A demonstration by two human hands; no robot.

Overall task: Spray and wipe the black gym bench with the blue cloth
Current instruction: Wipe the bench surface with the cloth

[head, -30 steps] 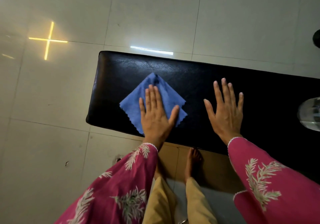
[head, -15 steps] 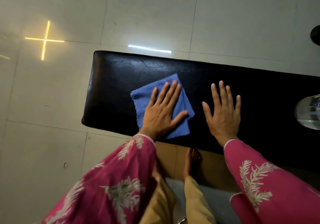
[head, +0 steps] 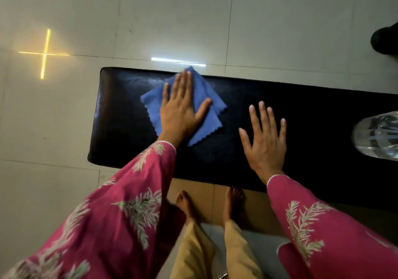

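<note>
The black gym bench [head: 120, 115] runs across the middle of the view, its padded left end in sight. A folded blue cloth [head: 206, 125] lies on it near the far edge. My left hand [head: 181, 108] presses flat on the cloth, fingers together and pointing away from me, fingertips at the bench's far edge. My right hand [head: 266, 141] rests flat on the bare bench pad to the right of the cloth, fingers spread, holding nothing. A clear bottle [head: 377, 136] stands on the bench at the right frame edge, only partly in view.
Pale floor tiles [head: 172, 16] surround the bench. My bare feet [head: 232, 205] stand on a brown patch of floor at the bench's near side. A dark object [head: 385, 40] sits at the upper right edge. A yellow cross of light [head: 44, 52] marks the floor at left.
My left hand has slid the blue cloth from the bench's near side toward its far edge, turning it on the way. My right hand has stayed flat in place.
</note>
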